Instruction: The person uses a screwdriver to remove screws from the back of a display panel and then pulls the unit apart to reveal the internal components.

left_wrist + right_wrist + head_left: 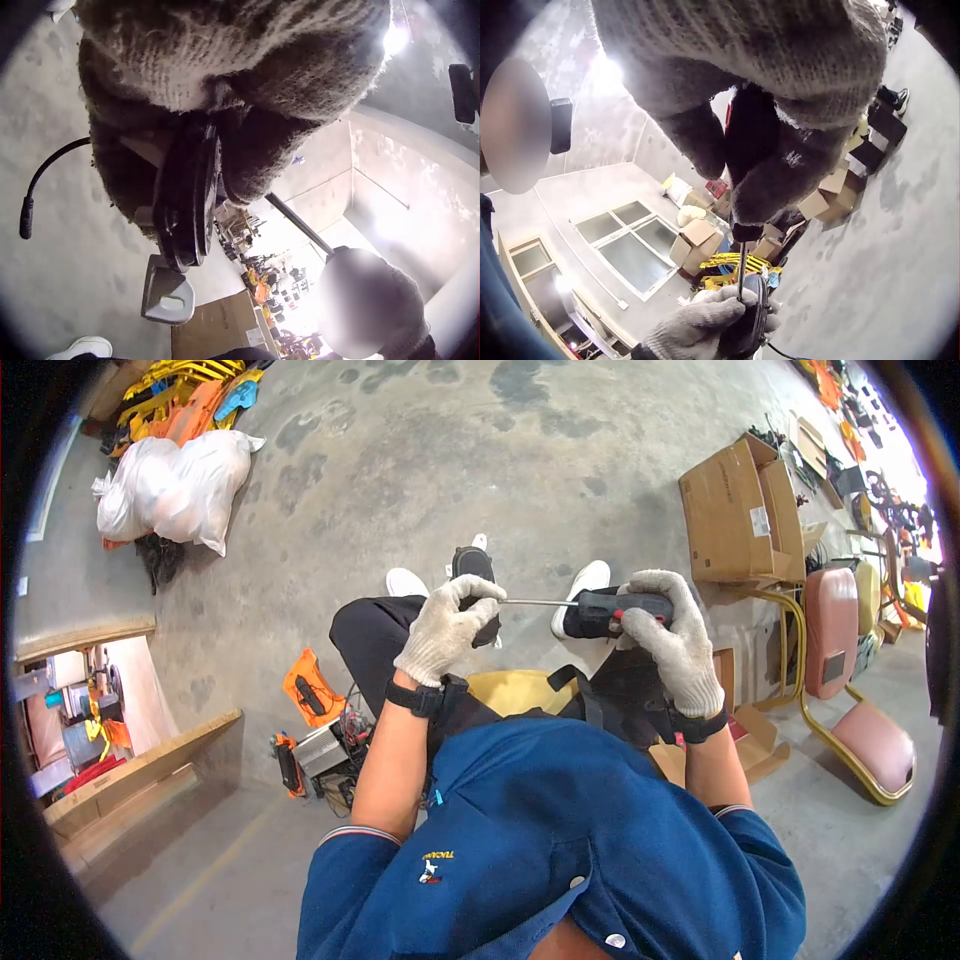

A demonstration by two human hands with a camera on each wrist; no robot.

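Note:
My left hand [450, 625], in a knitted glove, grips a black oval device [473, 565] above my lap. In the left wrist view the device shows a rounded black body, a pale grey end piece [166, 296] and a short black cable [52, 161]. My gloved right hand [680, 630] holds a screwdriver by its black handle [605, 612], which has red parts. The screwdriver's metal shaft [540, 602] points left, its far end reaching my left fingertips at the device. The tip itself is hidden behind the glove in the head view.
A cardboard box [730, 520] stands on the concrete floor at right, near a pink-seated chair [832, 630]. White bags [180, 490] lie at upper left. An orange piece [312, 688] and a metal-cased unit [322, 748] with wires sit left of my legs. A wooden ledge [150, 765] runs at lower left.

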